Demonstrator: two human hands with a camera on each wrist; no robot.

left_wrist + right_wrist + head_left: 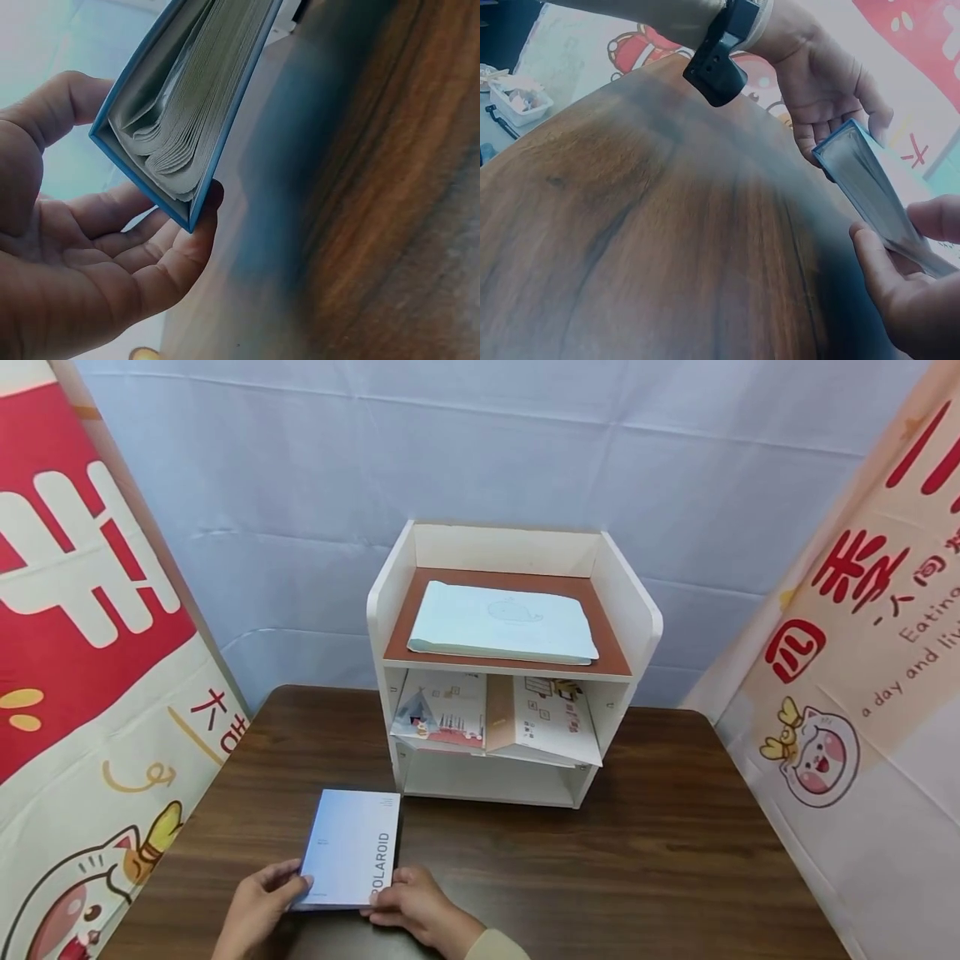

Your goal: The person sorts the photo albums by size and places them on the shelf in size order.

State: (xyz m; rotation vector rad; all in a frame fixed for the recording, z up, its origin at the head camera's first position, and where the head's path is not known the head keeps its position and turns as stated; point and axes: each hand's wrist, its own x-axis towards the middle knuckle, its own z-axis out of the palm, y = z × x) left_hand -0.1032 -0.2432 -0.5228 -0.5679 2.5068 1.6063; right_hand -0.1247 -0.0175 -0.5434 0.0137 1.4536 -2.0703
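Observation:
A light-blue book (347,843) marked POLAROID is held off the table in front of me, with its cover facing up. My left hand (258,902) grips its lower left corner, thumb on the cover and fingers beneath. In the left wrist view, this hand (97,255) holds the book (199,112) by the spine corner, and the edges of many pages show. My right hand (422,910) pinches the lower right corner. The right wrist view shows the right hand (915,300) with its thumb over the book (870,184) and fingers under it.
Behind the book stands a small white shelf (393,602). A pale whale-drawing book (502,620) lies on its top; an open printed book or folder (555,714) fills the middle level. Printed cloths hang either side of the wooden table (637,860). A white basket (525,105) sits beyond the table.

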